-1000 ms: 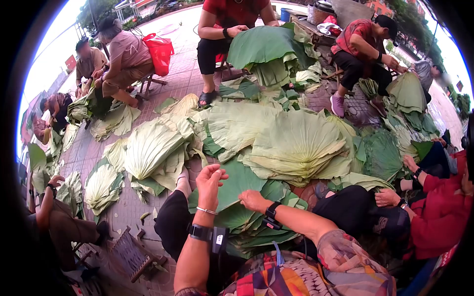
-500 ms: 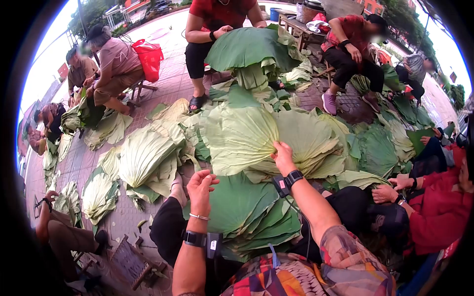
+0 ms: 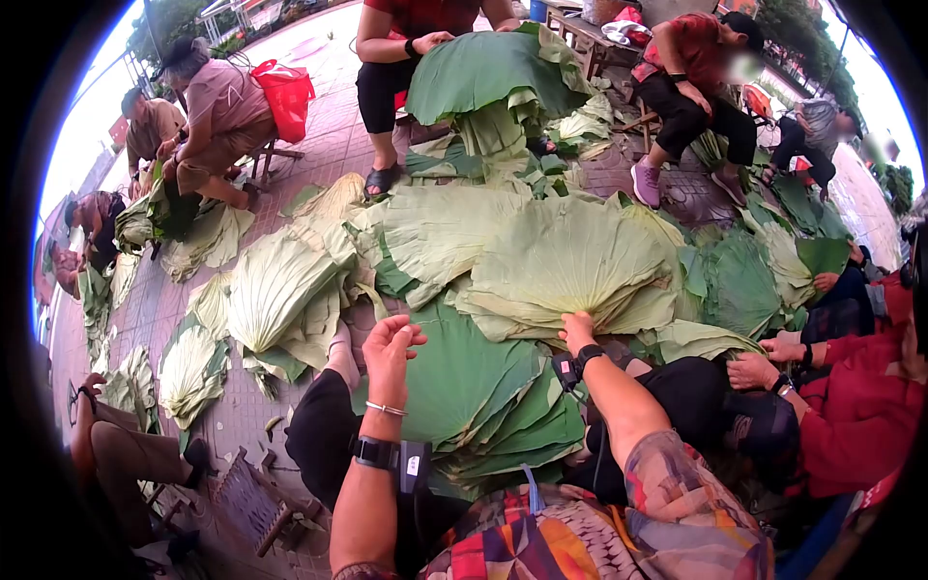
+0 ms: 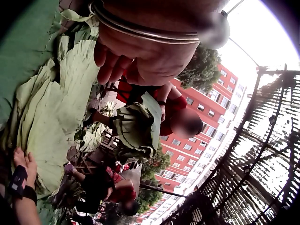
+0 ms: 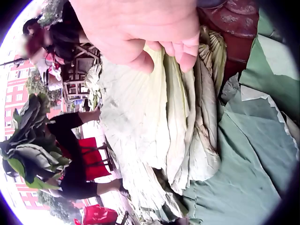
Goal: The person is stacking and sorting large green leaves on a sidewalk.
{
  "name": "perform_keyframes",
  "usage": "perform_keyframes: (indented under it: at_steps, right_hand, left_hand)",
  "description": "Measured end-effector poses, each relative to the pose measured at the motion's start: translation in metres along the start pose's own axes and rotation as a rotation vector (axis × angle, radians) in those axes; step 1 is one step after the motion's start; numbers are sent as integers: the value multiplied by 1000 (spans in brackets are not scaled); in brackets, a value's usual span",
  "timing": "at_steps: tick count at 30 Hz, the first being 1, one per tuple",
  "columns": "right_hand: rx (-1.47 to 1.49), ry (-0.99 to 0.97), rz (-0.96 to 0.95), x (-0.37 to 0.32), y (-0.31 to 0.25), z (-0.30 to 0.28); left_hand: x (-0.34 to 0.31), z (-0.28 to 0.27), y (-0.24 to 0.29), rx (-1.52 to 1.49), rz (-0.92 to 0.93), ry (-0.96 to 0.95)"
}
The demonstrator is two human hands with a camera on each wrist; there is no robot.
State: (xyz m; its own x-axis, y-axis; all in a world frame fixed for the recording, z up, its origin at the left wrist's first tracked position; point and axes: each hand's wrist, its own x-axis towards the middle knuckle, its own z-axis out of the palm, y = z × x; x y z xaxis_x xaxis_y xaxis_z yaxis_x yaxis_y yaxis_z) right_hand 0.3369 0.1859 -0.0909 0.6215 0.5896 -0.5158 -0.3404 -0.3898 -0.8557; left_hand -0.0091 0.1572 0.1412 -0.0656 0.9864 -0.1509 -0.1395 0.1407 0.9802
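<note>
My right hand (image 3: pixel 578 331) pinches the near edge of a pale lotus leaf (image 3: pixel 580 256), which lies on top of a stack of similar leaves. In the right wrist view, the leaf edge (image 5: pixel 157 89) runs between my thumb and fingers, and more leaves hang below it. My left hand (image 3: pixel 389 353) hovers over the left side of a green leaf pile (image 3: pixel 474 387) at my lap, its fingers loosely curled around nothing. Seen from the left wrist, the left palm (image 4: pixel 154 63) faces the camera with no leaf in it.
Another pale leaf stack (image 3: pixel 280 290) lies on the paving to the left. Opposite, a seated person holds a large green leaf (image 3: pixel 498 77). A person in a red top (image 3: pixel 851 416) sits close on my right. A small folding stool (image 3: pixel 256 498) stands at lower left.
My right hand went from the green pile out to the pale stack, lifted a leaf on the left, and now has a leaf flat on the stack. The left hand has barely moved.
</note>
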Motion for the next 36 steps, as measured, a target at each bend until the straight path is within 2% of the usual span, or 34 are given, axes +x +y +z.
perform_keyframes:
  at_steps: [1,2,3,4,5,6,8,10,12,13,15,16,19,23,26,30,32,33,35,36]
  right_hand:
    - [-106,32,-88,-41,-20,12]
    - [-239,-21,-130,-40,-15,21]
    - [-206,-97,-257,-22,12,33]
    - [-236,-246,-326,-45,7,45]
    - [-440,-461,-233,-63,-4,50]
    - [-440,-628,-171,-86,-7,58]
    - [-599,-952,-306,-103,19,76]
    - [-778,-1228,-560,-146,20,81]
    - [-1053,-1400,-616,-170,36,85]
    - [-1054,-1405,-614,-178,45,83]
    - [-1215,-1473,-966,-192,53,80]
    - [-1351,-1504,-902,-197,50,79]
    - [-1376,-1445,-885,-204,45,75]
    - [-1280,-1424,-868,-194,49,77]
    - [-873,-1303,-1077,-195,47,81]
    - [-973,-1275,-1057,-203,46,96]
    - [-917,-1215,-1210,-206,54,98]
    - [-921,-1200,-1217,-207,54,97]
    - [-978,-1263,-1395,-208,54,94]
    - [-984,-1228,-1410,-210,53,95]
  left_hand:
    - [0,0,0,7,4,-7]
    - [0,0,0,1,8,-6]
    - [1,0,-1,-6,13,-6]
    - [1,0,0,-3,8,-10]
    - [0,0,1,-1,-4,-1]
    - [0,0,1,2,-2,-2]
    - [0,0,2,7,2,-2]
    - [0,-3,3,17,1,-9]
    - [0,-4,3,25,10,-28]
    - [-1,-5,4,24,8,-23]
    - [-1,-6,5,16,13,-33]
    - [-1,-6,5,14,13,-31]
    - [-1,-7,5,4,17,-36]
    - [-2,-9,5,-4,13,-25]
    - [-2,-10,5,-12,15,-23]
    - [-3,-9,6,-49,25,0]
    - [-4,-10,5,-53,33,0]
    - [-4,-10,5,-56,38,1]
    - [-4,-11,5,-57,42,-14]
    - [-4,-11,5,-55,36,-6]
